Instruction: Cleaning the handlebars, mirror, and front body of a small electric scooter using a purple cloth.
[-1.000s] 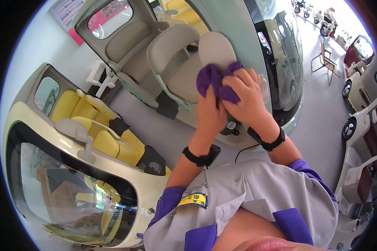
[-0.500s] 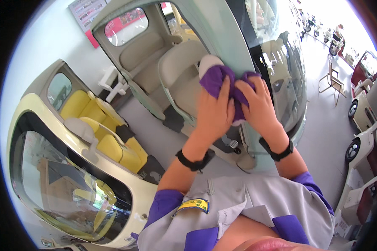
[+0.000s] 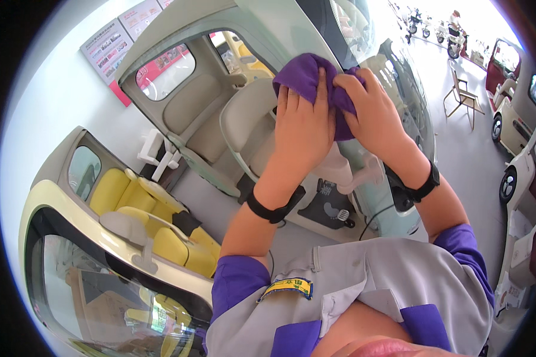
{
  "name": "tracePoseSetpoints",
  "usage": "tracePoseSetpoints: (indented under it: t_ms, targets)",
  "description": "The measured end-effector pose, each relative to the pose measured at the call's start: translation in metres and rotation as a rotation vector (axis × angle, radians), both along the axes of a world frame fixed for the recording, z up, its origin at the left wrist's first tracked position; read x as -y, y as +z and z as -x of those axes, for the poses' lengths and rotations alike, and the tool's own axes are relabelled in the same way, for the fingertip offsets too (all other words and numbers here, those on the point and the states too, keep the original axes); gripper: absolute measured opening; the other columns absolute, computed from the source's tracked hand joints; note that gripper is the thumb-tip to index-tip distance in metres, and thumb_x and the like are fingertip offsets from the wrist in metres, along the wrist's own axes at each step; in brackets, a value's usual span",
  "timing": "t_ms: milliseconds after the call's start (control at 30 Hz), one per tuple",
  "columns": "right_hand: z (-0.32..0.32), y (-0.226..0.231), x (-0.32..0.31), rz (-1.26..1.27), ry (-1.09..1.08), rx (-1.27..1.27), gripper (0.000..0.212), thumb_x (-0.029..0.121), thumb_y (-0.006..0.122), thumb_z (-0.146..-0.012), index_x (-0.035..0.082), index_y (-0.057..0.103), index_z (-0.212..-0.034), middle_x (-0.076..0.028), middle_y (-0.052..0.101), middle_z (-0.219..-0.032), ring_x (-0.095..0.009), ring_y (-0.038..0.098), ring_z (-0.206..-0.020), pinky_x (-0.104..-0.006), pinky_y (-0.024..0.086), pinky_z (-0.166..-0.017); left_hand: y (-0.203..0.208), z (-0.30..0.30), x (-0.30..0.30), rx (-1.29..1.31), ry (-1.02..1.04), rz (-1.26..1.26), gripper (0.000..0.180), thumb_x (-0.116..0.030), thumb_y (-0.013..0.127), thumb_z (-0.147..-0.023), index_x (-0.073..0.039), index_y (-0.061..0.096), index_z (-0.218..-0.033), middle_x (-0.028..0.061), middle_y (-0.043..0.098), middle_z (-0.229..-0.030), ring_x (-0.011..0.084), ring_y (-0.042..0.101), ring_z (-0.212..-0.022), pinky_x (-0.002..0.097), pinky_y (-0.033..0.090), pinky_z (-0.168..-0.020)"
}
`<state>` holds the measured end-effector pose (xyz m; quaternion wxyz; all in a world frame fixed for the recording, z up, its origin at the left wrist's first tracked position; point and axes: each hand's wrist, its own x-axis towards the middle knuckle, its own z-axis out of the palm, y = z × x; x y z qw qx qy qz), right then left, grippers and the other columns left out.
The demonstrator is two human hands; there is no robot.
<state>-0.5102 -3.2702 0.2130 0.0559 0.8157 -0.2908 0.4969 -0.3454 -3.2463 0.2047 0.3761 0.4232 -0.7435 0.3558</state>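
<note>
A purple cloth [image 3: 304, 74] is bunched up in both hands in front of the pale green small vehicle [image 3: 268, 27]. My left hand [image 3: 304, 128] presses on the cloth's left part with its fingers closed on it. The right part is gripped by my right hand [image 3: 372, 113], its fingers bent over the folds. Both hands are next to the vehicle's front pillar, beside the windscreen; whether the cloth touches the pillar I cannot tell. Just below my hands shows a pale beige side mirror [image 3: 335, 168] on its stem, partly hidden by my forearms.
To the left stands a cream vehicle [image 3: 119, 262] with yellow seats [image 3: 128, 202]. The green vehicle's beige seat [image 3: 244, 116] shows through its open side. On the right are a folding chair [image 3: 463, 98] and another cream vehicle [image 3: 515, 128]. Posters [image 3: 108, 50] hang on the wall.
Both hands have moved up with the cloth, away from the beige mirror, which the cloth was wrapped over and which now shows below them. My view has shifted a little.
</note>
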Motion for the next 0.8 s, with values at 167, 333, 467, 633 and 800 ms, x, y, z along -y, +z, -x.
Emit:
tracePoseSetpoints:
  t_ms: [167, 333, 467, 633, 800]
  targets:
    - [-0.013, 0.047, 0.023, 0.248, 0.026, 0.078, 0.043, -0.002, 0.057, -0.079, 0.010, 0.052, -0.121, -0.021, 0.056, -0.105, -0.042, 0.062, -0.093, -0.0478, 0.052, -0.077, 0.048, -0.011, 0.023, 0.068, -0.014, 0.142, 0.071, -0.022, 0.060, -0.088, 0.007, 0.029, -0.145, 0.0304, 0.047, -0.131, 0.0520, 0.043, -0.121, 0.0597, 0.029, -0.107]
    - [-0.024, 0.048, 0.020, 0.184, -0.018, 0.089, 0.045, -0.002, 0.058, -0.079, 0.009, 0.051, -0.122, -0.021, 0.055, -0.105, -0.041, 0.060, -0.094, -0.0466, 0.052, -0.079, 0.050, -0.017, 0.025, 0.060, -0.019, 0.205, 0.070, -0.021, 0.059, -0.088, 0.008, 0.030, -0.145, 0.0309, 0.047, -0.131, 0.0518, 0.044, -0.121, 0.0596, 0.029, -0.107]
    - [-0.012, 0.015, 0.011, 0.264, -0.049, -0.005, 0.049, 0.000, 0.061, -0.077, 0.010, 0.049, -0.124, -0.020, 0.052, -0.107, -0.039, 0.059, -0.094, -0.0459, 0.053, -0.076, 0.022, -0.019, 0.007, 0.097, -0.025, 0.076, 0.070, -0.022, 0.060, -0.088, 0.007, 0.030, -0.145, 0.0312, 0.043, -0.136, 0.0513, 0.041, -0.125, 0.0599, 0.026, -0.110]
    - [-0.019, 0.043, 0.022, 0.228, -0.022, -0.044, 0.045, 0.005, 0.064, -0.079, 0.009, 0.048, -0.121, -0.020, 0.056, -0.097, -0.038, 0.064, -0.082, -0.0440, 0.054, -0.069, 0.048, -0.028, 0.015, 0.137, 0.018, 0.128, 0.071, -0.025, 0.060, -0.089, 0.008, 0.031, -0.145, 0.0295, 0.045, -0.135, 0.0488, 0.042, -0.125, 0.0582, 0.025, -0.111]
    - [-0.038, 0.073, 0.040, 0.365, 0.028, 0.043, 0.043, 0.006, 0.061, -0.082, 0.008, 0.046, -0.122, -0.021, 0.057, -0.094, -0.039, 0.065, -0.075, -0.0450, 0.054, -0.066, 0.084, -0.045, 0.029, 0.177, 0.042, 0.261, 0.070, -0.026, 0.059, -0.089, 0.010, 0.032, -0.142, 0.0287, 0.051, -0.128, 0.0481, 0.046, -0.118, 0.0580, 0.028, -0.107]
